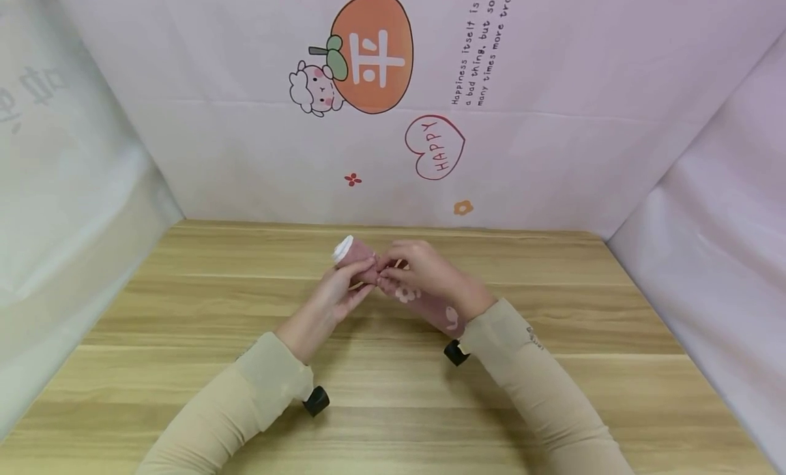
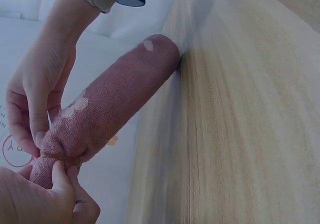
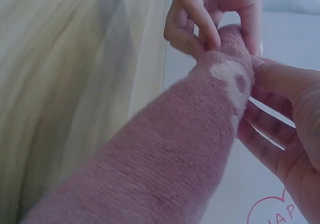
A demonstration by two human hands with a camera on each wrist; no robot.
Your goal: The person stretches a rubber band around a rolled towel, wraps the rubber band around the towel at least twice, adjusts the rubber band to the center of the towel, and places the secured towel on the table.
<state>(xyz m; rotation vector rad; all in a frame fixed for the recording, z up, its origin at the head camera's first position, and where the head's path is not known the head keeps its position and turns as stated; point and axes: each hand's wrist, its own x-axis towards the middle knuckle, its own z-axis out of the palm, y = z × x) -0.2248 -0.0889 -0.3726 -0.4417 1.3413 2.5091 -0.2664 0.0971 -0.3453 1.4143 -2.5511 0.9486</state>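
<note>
A rolled pink towel [image 1: 432,310] with white flower patches is held above the table, tilted, its white end [image 1: 342,248] pointing to the far left. A thin brown band [image 2: 61,157] circles the roll and cinches it into a narrow waist. My left hand [image 1: 338,292] grips the roll beside the waist, fingertips touching the band. At the other side of the waist, my right hand [image 1: 425,267] pinches at the band with thumb and fingers. In the right wrist view, the right hand [image 3: 295,106] partly hides the cinched part.
The wooden table [image 1: 368,434] spreads under both forearms. A printed white cloth [image 1: 245,161] stands as a wall behind its back edge, with more white cloth at the left and right sides. Dark wrist cameras [image 1: 316,401] sit below the sleeves.
</note>
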